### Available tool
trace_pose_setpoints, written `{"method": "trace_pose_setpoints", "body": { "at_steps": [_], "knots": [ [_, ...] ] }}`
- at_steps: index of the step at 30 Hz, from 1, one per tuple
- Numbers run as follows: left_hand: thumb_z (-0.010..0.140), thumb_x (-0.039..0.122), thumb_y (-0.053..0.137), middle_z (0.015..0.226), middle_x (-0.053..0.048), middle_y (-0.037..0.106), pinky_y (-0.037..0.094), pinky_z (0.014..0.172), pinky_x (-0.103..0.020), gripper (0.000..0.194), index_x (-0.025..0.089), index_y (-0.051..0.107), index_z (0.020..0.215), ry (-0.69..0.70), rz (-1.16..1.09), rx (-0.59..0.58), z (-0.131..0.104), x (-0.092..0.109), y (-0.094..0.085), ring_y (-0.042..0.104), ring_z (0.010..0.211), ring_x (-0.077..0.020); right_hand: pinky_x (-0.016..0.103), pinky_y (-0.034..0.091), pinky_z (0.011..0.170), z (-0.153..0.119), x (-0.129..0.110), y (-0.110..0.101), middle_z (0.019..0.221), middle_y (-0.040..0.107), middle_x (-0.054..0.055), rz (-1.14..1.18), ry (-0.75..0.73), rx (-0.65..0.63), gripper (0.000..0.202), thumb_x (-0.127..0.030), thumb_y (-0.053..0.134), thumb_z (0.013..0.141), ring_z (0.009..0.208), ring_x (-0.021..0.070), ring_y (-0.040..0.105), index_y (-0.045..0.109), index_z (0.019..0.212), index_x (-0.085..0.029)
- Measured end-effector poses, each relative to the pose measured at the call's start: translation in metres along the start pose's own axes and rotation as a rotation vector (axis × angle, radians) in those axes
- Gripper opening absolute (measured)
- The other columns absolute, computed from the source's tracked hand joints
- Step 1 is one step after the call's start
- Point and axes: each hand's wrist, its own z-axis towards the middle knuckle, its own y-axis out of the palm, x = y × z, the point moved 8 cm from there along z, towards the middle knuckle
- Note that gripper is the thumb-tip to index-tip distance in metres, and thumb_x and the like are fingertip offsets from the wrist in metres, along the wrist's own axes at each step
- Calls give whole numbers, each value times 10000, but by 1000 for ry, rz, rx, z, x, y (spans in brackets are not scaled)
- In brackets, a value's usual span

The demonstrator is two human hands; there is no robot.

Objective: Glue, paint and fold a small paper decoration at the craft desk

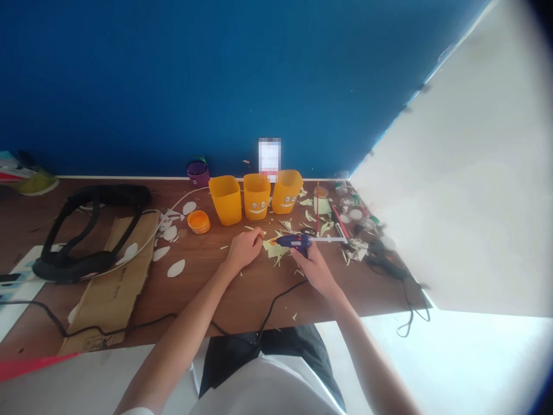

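Note:
My right hand (317,266) grips a blue hot glue gun (291,241), with a long white glue stick (327,239) poking out of its back. Its nozzle points left, toward my left hand (245,249). The fingers of that hand are curled together close to the nozzle; what they pinch, if anything, is too small to make out. Pale green paper scraps (276,251) lie under the nozzle. Beyond my hands stand three yellow cups: a plain one (226,202), a middle one (257,197) and a right one (287,193), the last two with eyes and a smile.
An orange paint jar (199,222) and white petal-shaped cutouts (176,268) lie to the left. Further left are a black headset-like frame (93,265) and cardboard (112,294). A purple cup (198,174) stands by the wall. Black cable (276,300) crosses the table front; clutter (356,213) fills the right.

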Motion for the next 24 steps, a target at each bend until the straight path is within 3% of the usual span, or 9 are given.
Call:
{"method": "trace_pose_setpoints", "body": {
  "at_steps": [19, 24],
  "knots": [
    [870, 195, 442, 719, 4, 650, 369, 631, -272, 189, 257, 599, 955, 3, -68, 23, 1, -4, 0, 614, 699, -191, 319, 446, 664, 3, -14, 4, 744, 652, 9, -181, -27, -54, 274, -467, 532, 891, 699, 199, 598, 508, 992, -213],
    [873, 202, 450, 747, 0, 666, 373, 634, -273, 193, 257, 609, 967, -2, -58, 25, 2, -4, 0, 616, 702, -192, 316, 441, 663, 3, -15, 4, 747, 665, 10, -203, -40, -50, 285, -447, 517, 900, 701, 200, 604, 506, 1050, -206]
  ]
}}
